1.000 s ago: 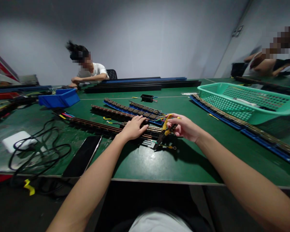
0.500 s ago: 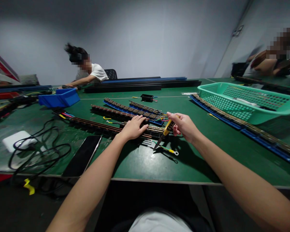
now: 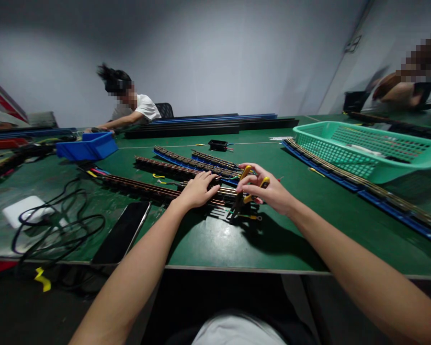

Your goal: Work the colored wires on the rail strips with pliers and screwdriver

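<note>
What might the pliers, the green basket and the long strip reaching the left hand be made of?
Pliers: dark, slim jaws suggest metal; the yellow handles look like plastic or rubber.
Green basket: probably smooth moulded plastic, given its even colour and regular holes.
Long strip: shiny, coppery lines look metallic; the rest, dark and dull, may be plastic.

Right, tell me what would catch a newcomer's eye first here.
Probably the mint-green perforated plastic basket at the right. Next, likely the yellow-handled pliers in the right hand near the centre, with the left hand beside, on dark strips with copper-coloured rails. A blue plastic bin stands farther back, left.
</note>
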`<state>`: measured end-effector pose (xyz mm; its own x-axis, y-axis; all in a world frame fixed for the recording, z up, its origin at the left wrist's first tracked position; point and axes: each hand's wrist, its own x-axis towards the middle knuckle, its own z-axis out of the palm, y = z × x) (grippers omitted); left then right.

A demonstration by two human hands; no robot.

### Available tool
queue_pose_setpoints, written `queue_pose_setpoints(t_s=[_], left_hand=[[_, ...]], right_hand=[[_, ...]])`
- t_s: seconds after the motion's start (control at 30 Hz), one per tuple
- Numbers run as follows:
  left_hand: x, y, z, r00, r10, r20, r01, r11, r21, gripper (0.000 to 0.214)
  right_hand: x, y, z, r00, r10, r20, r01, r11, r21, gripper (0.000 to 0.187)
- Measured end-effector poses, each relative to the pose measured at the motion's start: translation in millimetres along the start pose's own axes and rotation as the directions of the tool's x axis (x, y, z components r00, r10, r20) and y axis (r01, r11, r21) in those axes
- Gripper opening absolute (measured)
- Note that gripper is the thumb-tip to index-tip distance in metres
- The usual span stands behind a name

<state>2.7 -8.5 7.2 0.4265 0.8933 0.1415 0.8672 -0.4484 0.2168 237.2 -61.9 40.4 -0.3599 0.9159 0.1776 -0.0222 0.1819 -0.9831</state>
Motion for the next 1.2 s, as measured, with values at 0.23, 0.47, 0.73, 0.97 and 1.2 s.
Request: queue_pose_setpoints(t_s=[0.23,0.47,0.73,0.97,1.2], left_hand=[[0,-1,0.2,1.0,-0.001,-0.003,0.001,1.0,-0.001,0.057],[0,-2,1.1,1.0,0.007,-0.007,-0.007,1.0,0.008,0.056],[1,-5,2.6,1.0,0.013,-0.013,-0.013,1.0,0.005,0.057],[3,-7,6.2,1.0,0.018,-0.017,-0.018,1.0,-0.006,0.057],[1,-4,5.0,1.0,0.011,-0.027,-0.011,1.0,-0.015,0.056]], right_hand=[[0,-7,-2,0.999,0.041,0.006,-0.041,0.999,0.031,0.055],[-14,-34,-31,0.854,-0.353,-0.382,0.316,0.936,-0.158,0.052],[-16,-31,-44,0.847,-0.406,-0.343,0.245,0.871,-0.426,0.051],[-16,-14,-23,0.895,-0.444,0.045,0.303,0.53,-0.792,0.053],[-26,-9,4,0.838,-0.13,0.53,0.538,0.038,-0.842,0.069]])
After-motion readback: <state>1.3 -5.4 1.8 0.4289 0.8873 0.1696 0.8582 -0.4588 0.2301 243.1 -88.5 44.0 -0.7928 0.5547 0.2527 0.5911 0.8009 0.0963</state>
